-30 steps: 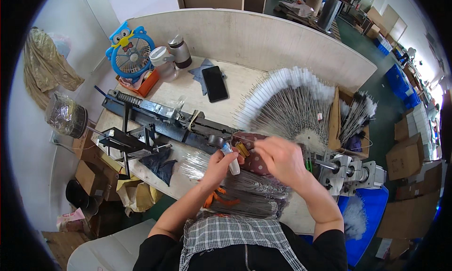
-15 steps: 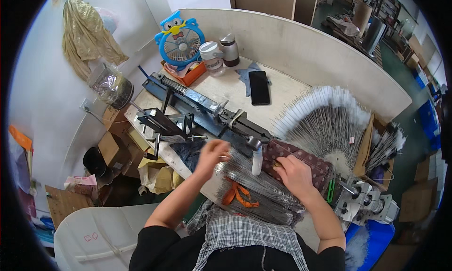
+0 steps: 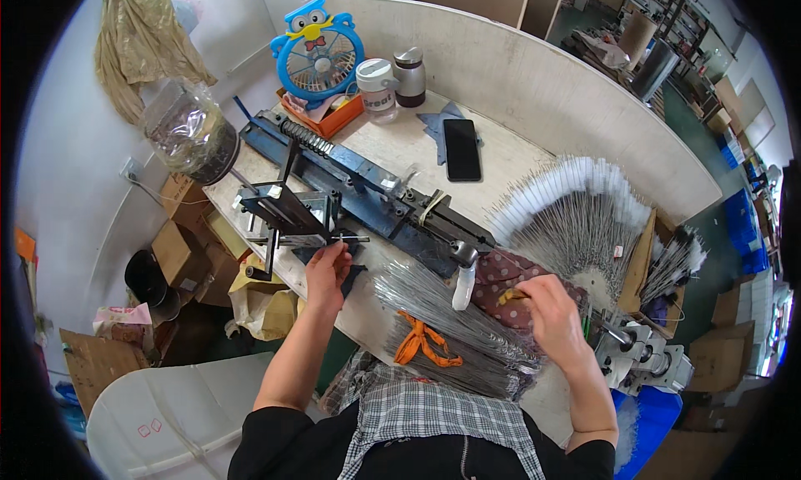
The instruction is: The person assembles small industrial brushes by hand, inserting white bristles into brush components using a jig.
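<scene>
Head view: right hand (image 3: pixel 551 313) fingers pinch a small yellow piece (image 3: pixel 509 296) over the polka-dot cloth (image 3: pixel 498 273); a light, steady pinch suits it. Left hand (image 3: pixel 327 276) fingers curl partly at the metal rod (image 3: pixel 355 239), grip unclear; square fingertip contact would help.

From where I stood, the pale, scuffed wooden bench (image 3: pixel 399 153) carried a long, dark metal machine (image 3: pixel 355 185) set slantwise across it. Beyond that sat a silver-and-brown metal flask (image 3: pixel 410 84), a clear plastic jar with a white lid (image 3: pixel 380 102), and a crumpled grey-blue cloth (image 3: pixel 435 125) partly beneath a flat black phone (image 3: pixel 462 150). To the right spread a fan of thin metal rods with fuzzy white tips (image 3: pixel 576 201). Nearer the person lay sheaves of fine silvery wire (image 3: pixel 442 309), beside a brownish-red polka-dot cloth (image 3: pixel 503 271).
</scene>
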Available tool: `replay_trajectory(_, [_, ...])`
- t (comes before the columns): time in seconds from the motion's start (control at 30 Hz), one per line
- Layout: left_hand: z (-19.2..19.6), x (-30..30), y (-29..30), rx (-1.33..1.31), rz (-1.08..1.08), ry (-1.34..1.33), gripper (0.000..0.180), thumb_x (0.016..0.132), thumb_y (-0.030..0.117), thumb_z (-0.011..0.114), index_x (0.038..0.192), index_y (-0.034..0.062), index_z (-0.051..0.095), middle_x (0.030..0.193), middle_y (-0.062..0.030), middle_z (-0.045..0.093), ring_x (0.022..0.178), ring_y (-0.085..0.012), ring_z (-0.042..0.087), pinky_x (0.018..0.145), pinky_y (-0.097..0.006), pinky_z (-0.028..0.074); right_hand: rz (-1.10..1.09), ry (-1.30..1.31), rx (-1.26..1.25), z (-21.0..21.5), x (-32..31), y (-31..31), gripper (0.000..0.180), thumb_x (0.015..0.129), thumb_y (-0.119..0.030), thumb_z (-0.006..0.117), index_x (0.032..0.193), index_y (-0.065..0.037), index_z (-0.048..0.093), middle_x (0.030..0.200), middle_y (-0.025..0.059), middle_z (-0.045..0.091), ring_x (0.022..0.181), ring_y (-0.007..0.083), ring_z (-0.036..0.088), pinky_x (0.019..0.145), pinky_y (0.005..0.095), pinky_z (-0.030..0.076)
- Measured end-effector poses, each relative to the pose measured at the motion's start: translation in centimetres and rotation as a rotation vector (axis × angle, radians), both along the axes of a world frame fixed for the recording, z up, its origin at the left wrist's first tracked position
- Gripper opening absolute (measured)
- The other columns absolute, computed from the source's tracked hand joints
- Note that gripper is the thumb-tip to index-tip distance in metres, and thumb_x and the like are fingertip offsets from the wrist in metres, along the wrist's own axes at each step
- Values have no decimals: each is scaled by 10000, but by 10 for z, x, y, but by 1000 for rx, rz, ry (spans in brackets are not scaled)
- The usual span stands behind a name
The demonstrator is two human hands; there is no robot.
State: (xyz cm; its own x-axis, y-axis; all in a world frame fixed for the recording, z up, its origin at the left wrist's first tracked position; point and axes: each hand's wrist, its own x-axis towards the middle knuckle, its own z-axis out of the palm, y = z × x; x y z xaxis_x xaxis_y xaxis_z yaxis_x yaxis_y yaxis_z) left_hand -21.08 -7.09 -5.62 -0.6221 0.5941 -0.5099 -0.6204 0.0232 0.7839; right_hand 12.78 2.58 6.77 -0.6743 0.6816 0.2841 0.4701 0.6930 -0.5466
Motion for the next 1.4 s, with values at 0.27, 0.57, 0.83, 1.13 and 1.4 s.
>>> replay_trajectory(0.27, [51, 177, 35, 330, -693, -76, 128, 902, 137, 590, 926, 17, 630, 826, -52, 633, 745, -112, 555, 693, -251, 436, -324, 75, -164, -8, 38, 30, 179, 815, -145, 635, 927, -6, 642, 853, 149, 636, 809, 315, 615, 700, 369, 479])
replay_trajectory(0.57, [44, 228, 70, 345, -733, 148, 168, 908, 172, 602, 973, 19, 632, 840, -27, 640, 757, -68, 552, 698, -220, 425, -251, 260, -445, -19, 72, 19, 191, 814, -128, 655, 970, -19, 649, 898, 119, 644, 815, 288, 610, 735, 352, 477])
replay_trajectory(0.83, [53, 211, 66, 310, -448, 133, 125, 908, 164, 599, 953, 52, 626, 838, -26, 632, 712, -72, 550, 640, -204, 437, -106, 47, 114, 4, 47, 27, 109, 761, -92, 663, 856, -41, 657, 806, 69, 626, 752, 281, 568, 680, 368, 465])
replay_trajectory(1.13, [62, 196, 64, 257, -452, -124, 142, 924, 182, 574, 938, 45, 612, 807, -23, 619, 663, -61, 537, 595, -194, 422, -104, 71, -16, -12, -14, 44, 146, 799, -149, 622, 864, -26, 666, 802, 107, 622, 816, 288, 578, 725, 383, 462])
replay_trajectory(1.4, [67, 182, 62, 212, -653, -22, 472, 990, 421, 380, 969, -2, 588, 798, -67, 639, 734, -144, 624, 686, -254, 489, -215, 182, -514, -18, -18, 46, 186, 803, -183, 638, 889, -22, 670, 801, 130, 633, 814, 294, 596, 749, 360, 473])
